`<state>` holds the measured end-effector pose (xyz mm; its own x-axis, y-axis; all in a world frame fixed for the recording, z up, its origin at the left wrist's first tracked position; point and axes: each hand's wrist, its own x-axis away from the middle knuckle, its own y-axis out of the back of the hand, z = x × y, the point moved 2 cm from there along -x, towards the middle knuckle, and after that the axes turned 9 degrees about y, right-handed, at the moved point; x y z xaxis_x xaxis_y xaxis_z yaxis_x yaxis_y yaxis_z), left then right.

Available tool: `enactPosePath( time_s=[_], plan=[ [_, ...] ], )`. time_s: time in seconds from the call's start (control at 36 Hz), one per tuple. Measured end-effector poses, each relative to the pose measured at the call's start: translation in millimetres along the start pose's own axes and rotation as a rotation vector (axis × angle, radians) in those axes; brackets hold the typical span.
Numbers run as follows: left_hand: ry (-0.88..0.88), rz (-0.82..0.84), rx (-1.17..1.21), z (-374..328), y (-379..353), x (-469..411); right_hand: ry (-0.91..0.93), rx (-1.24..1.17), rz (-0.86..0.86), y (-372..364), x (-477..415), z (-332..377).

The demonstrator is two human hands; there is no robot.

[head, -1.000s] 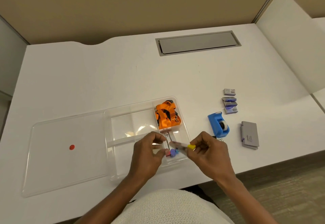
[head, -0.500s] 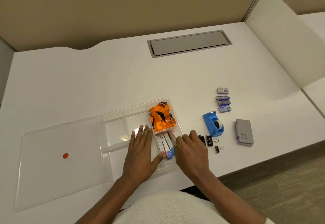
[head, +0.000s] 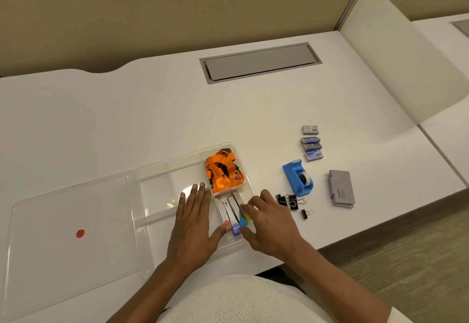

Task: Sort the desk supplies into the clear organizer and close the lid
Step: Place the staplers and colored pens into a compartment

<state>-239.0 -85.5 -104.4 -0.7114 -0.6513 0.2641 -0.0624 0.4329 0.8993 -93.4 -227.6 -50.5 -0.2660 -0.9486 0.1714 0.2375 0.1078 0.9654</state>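
Observation:
The clear organizer [head: 162, 170] sits near the front edge of the desk, its lid [head: 63, 221] lying open flat to the left. Orange lanyards [head: 223, 173] fill its back right compartment. Several highlighters [head: 234, 214] with coloured caps lie side by side in the front right compartment. My left hand [head: 194, 223] rests flat on the organizer, fingers spread, thumb touching the pink cap. My right hand [head: 269, 226] hovers over the right edge, fingertips on the highlighters, holding nothing that I can see.
On the desk to the right lie black binder clips [head: 289, 200], a blue tape dispenser [head: 298, 179], a grey case [head: 341, 188] and several small staple boxes [head: 311, 143]. A grey cable hatch [head: 260, 62] sits at the back. A red dot [head: 80, 233] marks the lid.
One second ago both hands held a yellow-capped highlighter above the compartment. It now lies in the compartment with the others, and my left hand has gone flat on the organizer.

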Motion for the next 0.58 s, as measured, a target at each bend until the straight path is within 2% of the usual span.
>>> enactPosePath(
  time_s=[0.19, 0.42, 0.58],
  plan=[
    [-0.003, 0.041, -0.015, -2, 4, 1, 0.036, 0.061, 0.109, 7, -23, 10],
    [-0.022, 0.027, -0.009, -4, 5, 1, 0.111, 0.173, 0.112, -3, -18, 17],
    [-0.019, 0.028, -0.008, -2, 3, 0, 0.069, 0.070, 0.151, -7, -10, 20]
  ],
)
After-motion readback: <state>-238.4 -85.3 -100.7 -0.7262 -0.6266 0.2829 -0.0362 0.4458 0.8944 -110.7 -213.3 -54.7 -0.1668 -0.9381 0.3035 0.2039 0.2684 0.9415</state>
